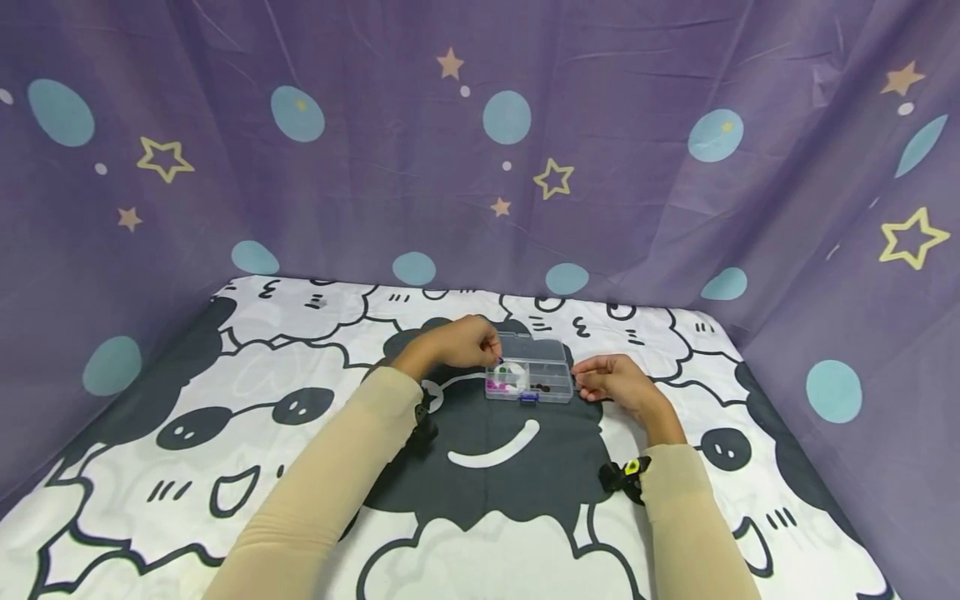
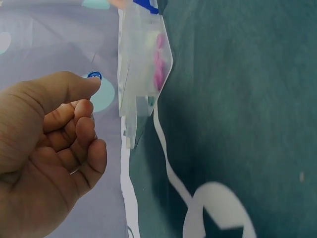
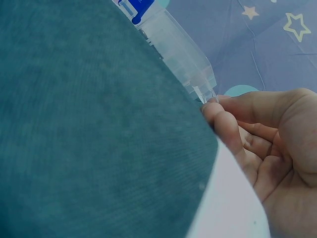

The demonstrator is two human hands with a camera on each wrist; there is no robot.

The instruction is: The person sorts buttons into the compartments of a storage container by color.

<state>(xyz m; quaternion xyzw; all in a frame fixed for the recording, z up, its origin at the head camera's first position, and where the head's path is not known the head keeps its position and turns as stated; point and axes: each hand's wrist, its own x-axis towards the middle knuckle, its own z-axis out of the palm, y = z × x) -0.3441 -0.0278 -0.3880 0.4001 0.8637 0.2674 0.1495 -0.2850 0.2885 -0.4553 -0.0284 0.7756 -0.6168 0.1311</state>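
Observation:
A clear plastic compartment box lies on the bedding, its lid raised at the back. Pink pieces sit in its front left part, and small dark brown pieces lie nearer the middle. Over the box's left end, my left hand pinches a small round blue button between thumb and finger. My right hand is at the opposite end, where thumb and fingertips pinch a clear loop on the box's edge. A blue latch shows on the front side.
Beneath everything is a sheet printed with cartoon sheep. A purple curtain with stars and blue dots hangs behind and along both sides. A dark strapped device is on the right wrist.

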